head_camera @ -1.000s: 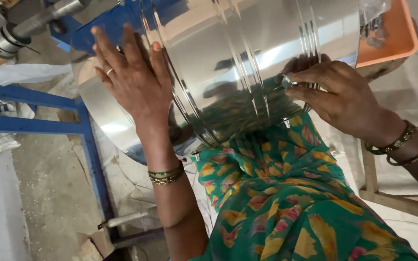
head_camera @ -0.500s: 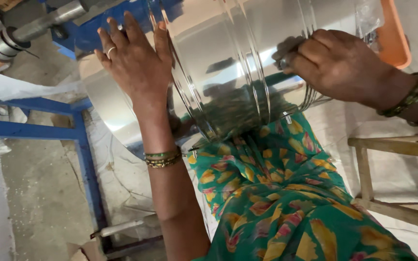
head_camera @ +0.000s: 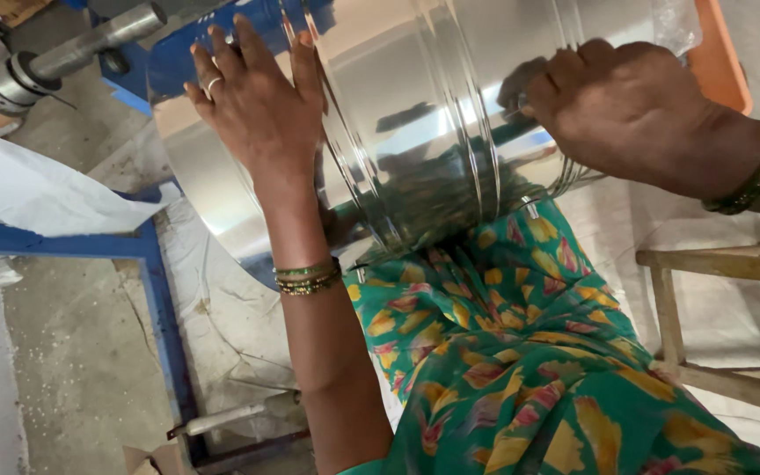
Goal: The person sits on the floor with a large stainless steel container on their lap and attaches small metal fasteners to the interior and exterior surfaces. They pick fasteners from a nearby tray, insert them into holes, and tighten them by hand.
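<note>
A large shiny steel drum (head_camera: pixel 415 114) with raised ribs lies on its side across my lap, above my green flowered garment (head_camera: pixel 521 352). My left hand (head_camera: pixel 257 105) is spread flat against the drum's left part, fingers apart, a ring on one finger and bangles at the wrist. My right hand (head_camera: pixel 626 110) is curled over the drum's right part near the ribs, fingers bent onto the metal. Whether something small sits under those fingers is hidden.
A blue metal frame (head_camera: pixel 156 290) stands at the left with a grey machine shaft (head_camera: pixel 72 53) above it. White sheeting (head_camera: pixel 28 189) hangs over the frame. An orange tray edge (head_camera: pixel 719 53) is top right. A wooden stool (head_camera: pixel 714 264) stands at the right.
My right hand has moved up and leftward along the drum, and its fingers curled tighter. The left hand stayed pressed on the drum. The view shifted slightly.
</note>
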